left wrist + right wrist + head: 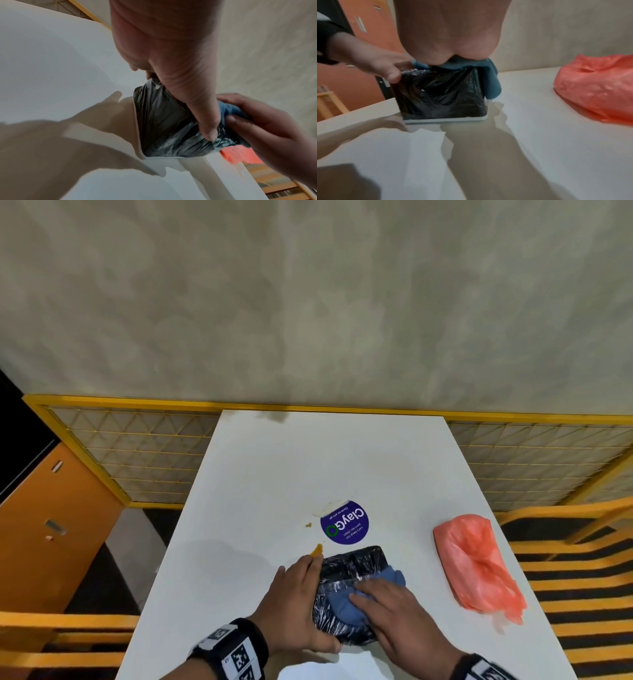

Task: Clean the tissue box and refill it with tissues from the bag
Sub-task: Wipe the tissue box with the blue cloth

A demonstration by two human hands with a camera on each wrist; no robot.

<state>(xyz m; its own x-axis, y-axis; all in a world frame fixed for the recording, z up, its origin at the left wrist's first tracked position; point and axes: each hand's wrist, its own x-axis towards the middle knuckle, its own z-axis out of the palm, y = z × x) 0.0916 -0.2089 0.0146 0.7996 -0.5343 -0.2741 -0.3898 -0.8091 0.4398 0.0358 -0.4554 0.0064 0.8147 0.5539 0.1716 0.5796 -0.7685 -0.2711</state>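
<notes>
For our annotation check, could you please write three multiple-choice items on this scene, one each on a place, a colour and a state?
1. Where does the pink bag lie, seen from the person?
A. on the table, to the right of the black box
B. on top of the box
C. on a chair

2. What colour is the cloth on the box?
A. yellow
B. blue
C. white

3. What is the left hand doing?
A. hanging away from the table
B. lifting the pink bag
C. gripping the box's side

Answers:
1 A, the head view shows the bag on the tabletop, apart from the box.
2 B, the cloth under the right hand is blue in all views.
3 C, the left wrist view shows the thumb on the box's wrinkled black side.
</notes>
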